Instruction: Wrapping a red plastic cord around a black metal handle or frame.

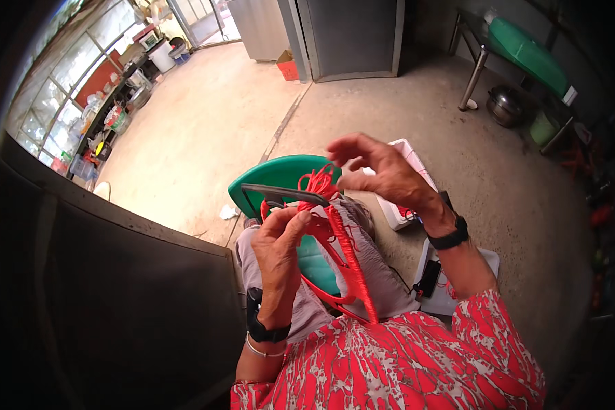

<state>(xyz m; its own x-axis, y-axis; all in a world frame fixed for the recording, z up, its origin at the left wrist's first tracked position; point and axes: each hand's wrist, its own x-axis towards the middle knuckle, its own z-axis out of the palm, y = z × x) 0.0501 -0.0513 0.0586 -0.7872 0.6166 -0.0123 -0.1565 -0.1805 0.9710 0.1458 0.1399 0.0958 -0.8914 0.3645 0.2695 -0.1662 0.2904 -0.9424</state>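
Observation:
Across my lap stands a frame (pixel 353 263) with a dark top bar and a side wound tightly in red cord. A loose bundle of red cord (pixel 317 180) gathers at its upper right corner. My left hand (pixel 278 249) is closed, thumb and fingers pinched on the red cord just below the dark bar; its fingertips partly hide the cord there. To the right of the bundle, my right hand (pixel 384 172) is raised with its fingers apart and bent, and I see nothing held in it. Behind the frame curves a green plastic seat or tub (pixel 270 172).
On the floor to my right are a white box (pixel 425 169) and a white tray (pixel 488 260) holding a black device (pixel 428 278). A dark panel (pixel 116 287) rises close on my left. A metal-legged table (pixel 476 78) and a metal pot (pixel 504 104) stand far right.

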